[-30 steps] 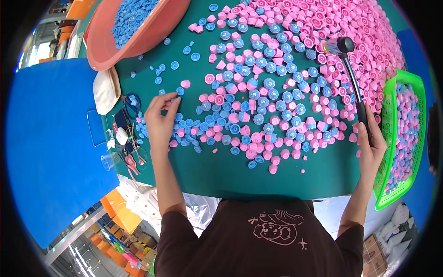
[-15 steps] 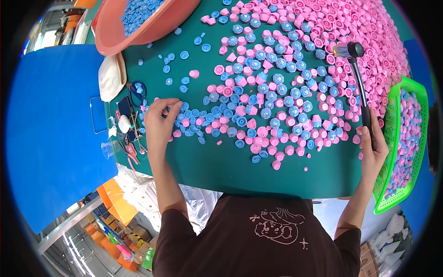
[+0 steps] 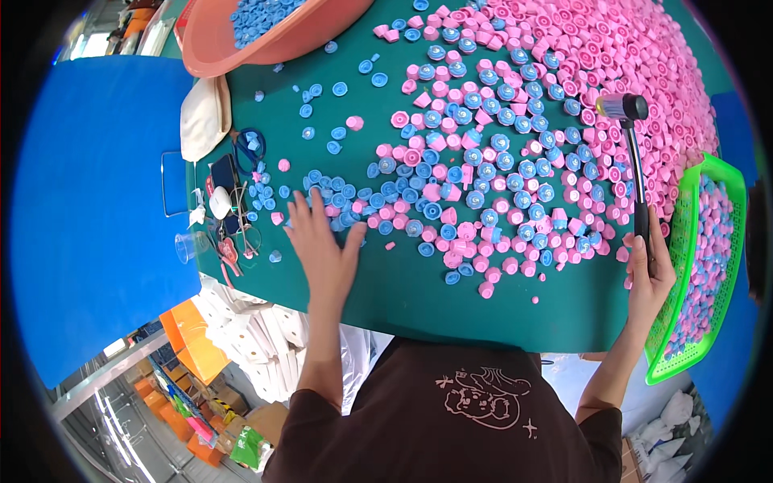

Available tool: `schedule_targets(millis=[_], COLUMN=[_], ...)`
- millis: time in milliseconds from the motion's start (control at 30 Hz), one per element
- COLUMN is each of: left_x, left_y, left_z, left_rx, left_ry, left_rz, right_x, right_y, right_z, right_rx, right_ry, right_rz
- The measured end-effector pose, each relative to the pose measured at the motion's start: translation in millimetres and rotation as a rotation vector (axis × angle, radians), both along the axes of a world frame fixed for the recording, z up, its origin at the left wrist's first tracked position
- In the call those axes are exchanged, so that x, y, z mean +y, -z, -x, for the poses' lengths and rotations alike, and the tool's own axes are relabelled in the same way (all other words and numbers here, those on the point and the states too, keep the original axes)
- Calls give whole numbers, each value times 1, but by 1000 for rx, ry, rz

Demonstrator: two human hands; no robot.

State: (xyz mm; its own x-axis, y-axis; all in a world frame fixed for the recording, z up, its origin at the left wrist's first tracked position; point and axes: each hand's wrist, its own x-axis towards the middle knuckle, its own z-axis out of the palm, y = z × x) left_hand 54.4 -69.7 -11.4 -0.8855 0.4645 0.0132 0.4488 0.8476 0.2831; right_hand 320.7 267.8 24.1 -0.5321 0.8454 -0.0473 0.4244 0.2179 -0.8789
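My left hand (image 3: 324, 249) rests over the green table with its fingers spread and nothing in them. Its fingertips reach the edge of a cluster of small blue plastic caps (image 3: 336, 187). In my right hand (image 3: 651, 278) is the handle of a small mallet (image 3: 634, 157), held upright with its head away from me, over the edge of the pink pieces. Many pink plastic cups (image 3: 596, 48) are heaped at the far right. Between the hands lie scattered pink cups and blue swirled tops (image 3: 499, 143), some of them joined together.
An orange-pink basin (image 3: 274, 52) of blue parts stands at the far left. A green basket (image 3: 696, 266) of pink and blue pieces is beside my right hand. Scissors (image 3: 250, 149), a phone (image 3: 223, 173), a clear cup (image 3: 191, 246) and a white cloth (image 3: 203, 121) line the left edge.
My left hand has opened from a pinch, moving nearer me and slightly right. Several blue caps now show at the left by the scissors. My right hand still holds the mallet.
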Motion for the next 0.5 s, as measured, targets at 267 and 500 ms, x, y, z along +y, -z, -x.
schedule_targets(millis=[267, 500], left_x=[58, 18], left_y=[-26, -36], left_z=[51, 85], left_rx=[-164, -15], left_ry=[119, -34], left_rz=[-698, -527], right_x=[-6, -8], right_y=[-2, 4], right_z=[9, 7], right_rx=[57, 372], right_ry=[-42, 69], right_rz=[66, 19])
